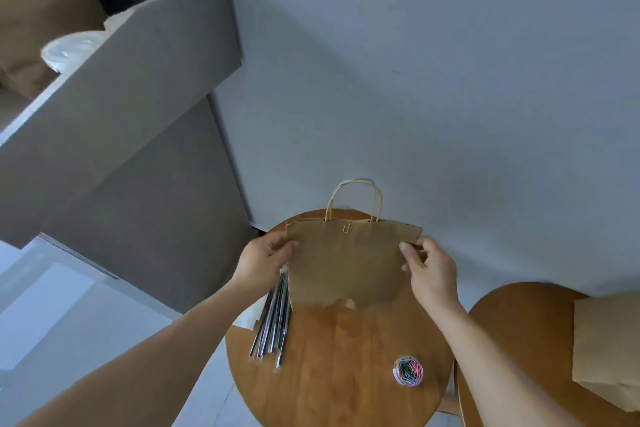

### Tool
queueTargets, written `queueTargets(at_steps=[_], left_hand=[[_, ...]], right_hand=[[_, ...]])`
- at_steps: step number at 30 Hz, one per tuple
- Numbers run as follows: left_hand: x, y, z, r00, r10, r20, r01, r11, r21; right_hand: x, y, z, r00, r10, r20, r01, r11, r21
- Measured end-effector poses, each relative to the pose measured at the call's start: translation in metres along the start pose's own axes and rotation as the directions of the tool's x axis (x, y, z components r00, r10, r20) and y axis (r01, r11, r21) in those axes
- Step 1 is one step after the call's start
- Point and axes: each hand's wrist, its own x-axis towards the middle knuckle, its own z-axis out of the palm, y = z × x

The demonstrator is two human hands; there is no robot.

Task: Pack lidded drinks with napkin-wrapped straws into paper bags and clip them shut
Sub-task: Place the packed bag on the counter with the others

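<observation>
A brown paper bag [346,263] with twisted paper handles stands upright on the round wooden table [332,374]. A yellow paper clip [346,227] sits on its top edge near the middle. My left hand [265,260] pinches the bag's upper left edge, and my right hand [427,269] pinches the upper right edge. A bundle of wrapped straws [275,322] lies on the table under my left wrist. A small clear tub of coloured paper clips [408,370] stands near the table's front right. The inside of the bag is hidden.
A second round wooden table [512,333] at the right carries another brown paper bag [606,354]. A large grey cardboard box [121,107] at the left holds clear plastic lids [69,50] and brown paper. A grey wall rises behind the table.
</observation>
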Motion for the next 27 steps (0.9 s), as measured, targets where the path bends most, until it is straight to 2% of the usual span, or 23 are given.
queueTargets(at_steps=[4, 9, 12, 20, 27], left_hand=[[-0.016, 0.030, -0.045, 0.993, 0.026, -0.111, -0.044, 0.986, -0.162], [-0.042, 0.069, -0.113, 0.939, 0.193, -0.285, -0.225, 0.971, -0.082], [-0.068, 0.094, -0.156, 0.892, 0.261, -0.368, -0.315, 0.945, -0.092], [-0.150, 0.148, -0.270, 0.727, 0.353, -0.589, -0.496, 0.864, -0.093], [-0.199, 0.164, -0.372, 0.497, 0.414, -0.762, -0.535, 0.838, 0.107]], right_hand=[[-0.002, -0.072, 0.008, 0.981, -0.120, -0.154, 0.137, 0.985, 0.107], [-0.013, -0.171, 0.008, 0.928, -0.215, -0.304, 0.274, 0.947, 0.168], [-0.030, -0.230, 0.009, 0.893, -0.260, -0.367, 0.346, 0.919, 0.190], [-0.080, -0.376, 0.028, 0.848, -0.347, -0.400, 0.478, 0.826, 0.298], [-0.114, -0.488, 0.057, 0.841, -0.462, -0.283, 0.541, 0.738, 0.403]])
